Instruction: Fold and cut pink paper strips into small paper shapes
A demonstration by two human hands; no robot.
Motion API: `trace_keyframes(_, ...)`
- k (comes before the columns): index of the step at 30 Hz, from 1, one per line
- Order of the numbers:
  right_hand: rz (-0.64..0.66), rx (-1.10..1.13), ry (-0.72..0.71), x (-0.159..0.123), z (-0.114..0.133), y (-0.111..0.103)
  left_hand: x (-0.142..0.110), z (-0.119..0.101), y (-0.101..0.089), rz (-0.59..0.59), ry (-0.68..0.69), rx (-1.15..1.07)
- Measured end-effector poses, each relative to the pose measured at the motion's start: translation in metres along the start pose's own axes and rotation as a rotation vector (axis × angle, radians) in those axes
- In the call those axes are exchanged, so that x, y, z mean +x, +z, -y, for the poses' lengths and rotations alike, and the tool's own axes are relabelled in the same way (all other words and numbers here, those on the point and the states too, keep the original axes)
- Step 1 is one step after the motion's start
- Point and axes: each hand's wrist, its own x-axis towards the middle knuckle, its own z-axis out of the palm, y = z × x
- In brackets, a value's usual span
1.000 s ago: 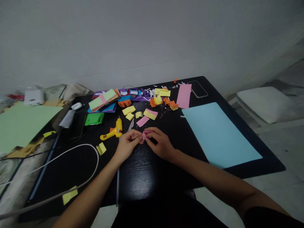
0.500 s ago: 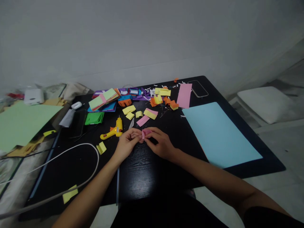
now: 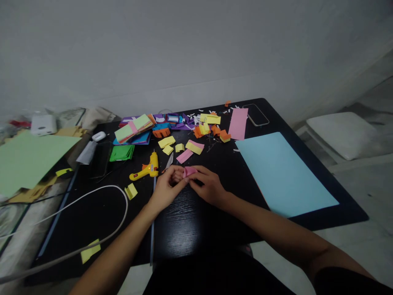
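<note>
My left hand and my right hand meet over the middle of a black table. Both pinch a small folded pink paper piece between their fingertips, just above the tabletop. A yellow glue gun lies just left of my left hand. Scissors lie beyond my left fingers, partly hidden. Loose pink and yellow paper bits sit just past the hands.
A light blue sheet covers the table's right side. A pink strip and a phone lie at the back. Coloured paper stacks crowd the back left. A white cable loops at left. A large green sheet lies off the table.
The pink piece has been turned and opened slightly between my fingers. My left hand has curled closer round it. Both hands stay in the same spot.
</note>
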Motion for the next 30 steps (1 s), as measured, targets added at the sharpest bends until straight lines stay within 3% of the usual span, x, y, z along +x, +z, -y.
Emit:
trace_keyframes(10,-0.057,0.052,0.000,0.0018,-0.0006,0.0013,-0.0029,-0.0024,-0.0003,-0.064,0.068,0.208)
trace_keyframes(30,0.031,0.073,-0.006,-0.0023,-0.0037,0.0035,-0.0046,-0.0006,0.0004,-0.107,0.163,0.541)
